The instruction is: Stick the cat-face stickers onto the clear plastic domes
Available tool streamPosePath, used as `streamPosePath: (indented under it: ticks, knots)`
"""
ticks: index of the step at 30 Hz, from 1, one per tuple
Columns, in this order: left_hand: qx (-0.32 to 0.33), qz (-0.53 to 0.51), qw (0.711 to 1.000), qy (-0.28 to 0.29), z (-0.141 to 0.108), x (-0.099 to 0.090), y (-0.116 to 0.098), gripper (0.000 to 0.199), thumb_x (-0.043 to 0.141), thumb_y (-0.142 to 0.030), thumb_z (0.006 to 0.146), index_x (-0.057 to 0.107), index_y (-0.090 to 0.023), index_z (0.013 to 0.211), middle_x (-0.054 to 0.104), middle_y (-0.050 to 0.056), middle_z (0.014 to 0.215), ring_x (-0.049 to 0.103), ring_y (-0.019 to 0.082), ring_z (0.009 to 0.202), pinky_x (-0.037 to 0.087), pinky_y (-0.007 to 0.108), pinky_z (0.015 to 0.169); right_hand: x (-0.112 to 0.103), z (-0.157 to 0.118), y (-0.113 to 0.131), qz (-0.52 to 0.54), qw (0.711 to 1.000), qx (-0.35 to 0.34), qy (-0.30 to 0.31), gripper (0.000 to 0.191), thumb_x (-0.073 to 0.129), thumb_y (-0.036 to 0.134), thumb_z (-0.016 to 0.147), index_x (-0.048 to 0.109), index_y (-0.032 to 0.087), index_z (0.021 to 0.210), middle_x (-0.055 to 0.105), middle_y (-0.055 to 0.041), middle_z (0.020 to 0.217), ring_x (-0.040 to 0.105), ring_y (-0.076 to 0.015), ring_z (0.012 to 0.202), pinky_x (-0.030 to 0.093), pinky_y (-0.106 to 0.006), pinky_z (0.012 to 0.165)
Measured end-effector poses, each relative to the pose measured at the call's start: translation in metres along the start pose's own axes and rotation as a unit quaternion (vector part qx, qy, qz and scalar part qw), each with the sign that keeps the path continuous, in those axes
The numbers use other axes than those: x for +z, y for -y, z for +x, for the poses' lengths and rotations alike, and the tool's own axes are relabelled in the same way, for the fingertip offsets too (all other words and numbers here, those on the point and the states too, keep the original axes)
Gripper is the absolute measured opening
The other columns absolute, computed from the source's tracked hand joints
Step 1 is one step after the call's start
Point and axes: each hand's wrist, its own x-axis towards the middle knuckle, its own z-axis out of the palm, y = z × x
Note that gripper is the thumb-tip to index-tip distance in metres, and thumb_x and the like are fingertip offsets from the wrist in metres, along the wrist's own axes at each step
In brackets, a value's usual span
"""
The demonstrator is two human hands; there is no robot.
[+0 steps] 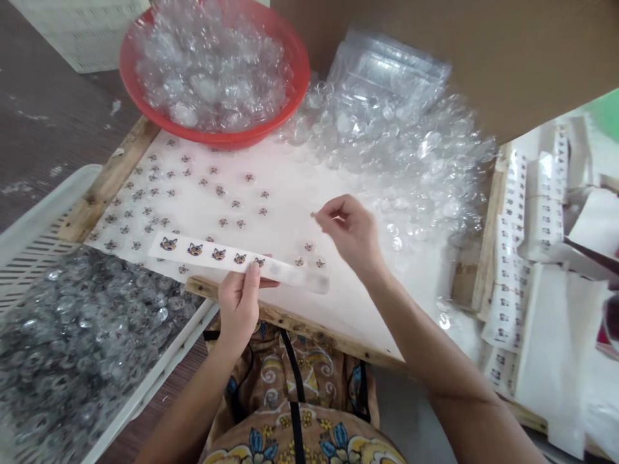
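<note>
My left hand grips a white sticker strip between thumb and fingers. Cat-face stickers run along its left part; the right end is bare, with faint round marks. Over the white board, my right hand is pinched on a tiny sticker, seen nearly edge-on at the fingertips. Clear round plastic pieces with cat faces lie scattered on the left half of the board. A few more lie between my hands, just beyond the strip's bare end.
A red basin heaped with clear plastic pieces stands at the back left. Loose clear pieces and a plastic bag cover the back right. A white basket of pieces is at left. Bundled sticker strips lie at right.
</note>
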Motion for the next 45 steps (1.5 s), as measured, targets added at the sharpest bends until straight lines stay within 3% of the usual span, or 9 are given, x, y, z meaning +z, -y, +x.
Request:
streamPosePath:
  ticks: [3, 6, 16, 24, 28, 31, 34, 40, 45]
  knots:
    - [0.003, 0.012, 1.000, 0.007, 0.000, 0.000, -0.001, 0.035, 0.058, -0.045, 0.097, 0.075, -0.014, 0.099, 0.080, 0.009, 0.100, 0.078, 0.022, 0.074, 0.066, 0.033, 0.071, -0.012, 0.024, -0.025, -0.039, 0.993, 0.108, -0.018, 0.010, 0.065, 0.026, 0.082, 0.057, 0.022, 0.077, 0.059, 0.0025, 0.068, 0.052, -0.0115, 0.060, 0.045, -0.027, 0.058]
    - [0.009, 0.021, 1.000, 0.007, -0.001, -0.001, 0.000, 0.033, 0.058, -0.043, 0.098, 0.075, -0.015, 0.099, 0.080, 0.008, 0.100, 0.077, 0.021, 0.074, 0.066, 0.032, 0.070, -0.014, 0.034, -0.043, -0.064, 0.987, 0.147, 0.007, 0.011, 0.064, 0.029, 0.079, 0.057, 0.021, 0.074, 0.057, 0.0028, 0.064, 0.049, -0.0114, 0.059, 0.041, -0.028, 0.057]
    - [0.015, 0.028, 0.999, 0.020, 0.000, -0.002, 0.000, 0.031, 0.057, -0.041, 0.099, 0.076, -0.017, 0.099, 0.080, 0.008, 0.102, 0.078, 0.022, 0.077, 0.066, 0.032, 0.072, -0.002, 0.036, -0.043, -0.146, 0.978, 0.148, 0.026, 0.006, 0.063, 0.024, 0.076, 0.059, 0.021, 0.072, 0.059, 0.0010, 0.066, 0.050, -0.0138, 0.062, 0.041, -0.029, 0.061]
    - [0.008, 0.038, 0.999, 0.013, -0.001, -0.003, 0.002, 0.033, 0.057, -0.041, 0.098, 0.075, -0.016, 0.110, 0.078, 0.009, 0.107, 0.076, 0.019, 0.074, 0.066, 0.030, 0.071, -0.002, 0.018, -0.043, -0.234, 0.968, 0.088, 0.012, 0.006, 0.059, 0.021, 0.081, 0.056, 0.020, 0.076, 0.059, -0.0058, 0.093, 0.055, -0.0126, 0.062, 0.046, -0.033, 0.068]
    - [0.019, 0.004, 1.000, 0.001, 0.001, 0.004, -0.006, 0.039, 0.059, -0.042, 0.096, 0.069, -0.019, 0.125, 0.074, 0.006, 0.108, 0.070, 0.014, 0.073, 0.067, 0.029, 0.069, -0.012, 0.010, -0.044, -0.209, 0.972, 0.104, 0.029, 0.015, 0.061, 0.023, 0.081, 0.056, 0.022, 0.096, 0.064, -0.0034, 0.087, 0.059, -0.0158, 0.066, 0.046, -0.032, 0.066]
    - [0.019, -0.006, 1.000, -0.003, 0.001, 0.006, -0.009, 0.043, 0.061, -0.043, 0.094, 0.066, -0.020, 0.130, 0.073, 0.005, 0.101, 0.068, 0.013, 0.071, 0.068, 0.030, 0.068, -0.015, 0.004, -0.037, -0.212, 0.971, 0.105, 0.020, 0.030, 0.057, 0.019, 0.084, 0.053, 0.022, 0.114, 0.068, -0.0047, 0.089, 0.061, -0.0186, 0.072, 0.047, -0.034, 0.067]
    - [0.016, -0.006, 1.000, 0.011, 0.000, 0.005, -0.010, 0.045, 0.063, -0.043, 0.094, 0.065, -0.020, 0.132, 0.074, 0.005, 0.098, 0.069, 0.014, 0.070, 0.067, 0.029, 0.068, -0.007, -0.006, -0.014, -0.196, 0.979, 0.050, 0.020, 0.022, 0.055, 0.020, 0.087, 0.058, 0.021, 0.109, 0.068, -0.0111, 0.108, 0.065, -0.0202, 0.083, 0.050, -0.037, 0.071]
    - [0.010, -0.013, 0.999, 0.034, -0.001, 0.001, -0.005, 0.043, 0.062, -0.043, 0.095, 0.065, -0.020, 0.131, 0.074, 0.010, 0.120, 0.075, 0.019, 0.081, 0.066, 0.030, 0.069, 0.026, -0.028, 0.033, 0.001, 0.973, -0.013, 0.230, 0.012, 0.061, 0.019, 0.088, 0.066, 0.022, 0.099, 0.073, -0.0019, 0.091, 0.066, -0.0138, 0.079, 0.054, -0.027, 0.072]
    - [0.010, -0.029, 1.000, 0.001, -0.002, 0.000, 0.000, 0.035, 0.060, -0.046, 0.095, 0.072, -0.015, 0.108, 0.078, 0.010, 0.107, 0.077, 0.023, 0.084, 0.066, 0.033, 0.070, 0.029, -0.039, 0.031, -0.040, 0.976, -0.053, 0.207, 0.008, 0.059, 0.021, 0.094, 0.067, 0.023, 0.095, 0.074, -0.0015, 0.090, 0.067, -0.0141, 0.078, 0.054, -0.028, 0.073]
